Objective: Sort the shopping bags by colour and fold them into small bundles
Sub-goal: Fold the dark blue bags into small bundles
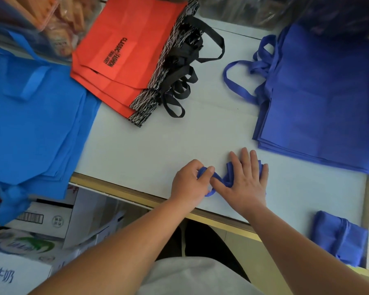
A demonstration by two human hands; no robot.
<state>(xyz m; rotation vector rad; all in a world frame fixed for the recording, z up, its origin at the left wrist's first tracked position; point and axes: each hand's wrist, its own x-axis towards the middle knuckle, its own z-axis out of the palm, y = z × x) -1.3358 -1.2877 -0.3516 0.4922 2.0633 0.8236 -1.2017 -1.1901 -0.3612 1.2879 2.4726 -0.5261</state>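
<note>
Right hand (245, 184): you spread it flat on the half-folded dark blue bag (229, 168), pinning its folds near the surface's (200, 135) front edge.
Left hand (190, 184): you pinch the handle (202, 170), probably to tuck it in.
Piles: dark blue pile (320, 103), red pile (126, 50) and light blue pile (36, 124) lie apart, keeping the colours sorted.

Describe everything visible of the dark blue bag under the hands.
The dark blue bag is soft, matte fabric, folded into a small bundle near the front edge of the table. The right hand presses flat on it, hiding most; only edges show around that hand. Its handle loop sticks out leftward, pinched by the left hand.
</note>
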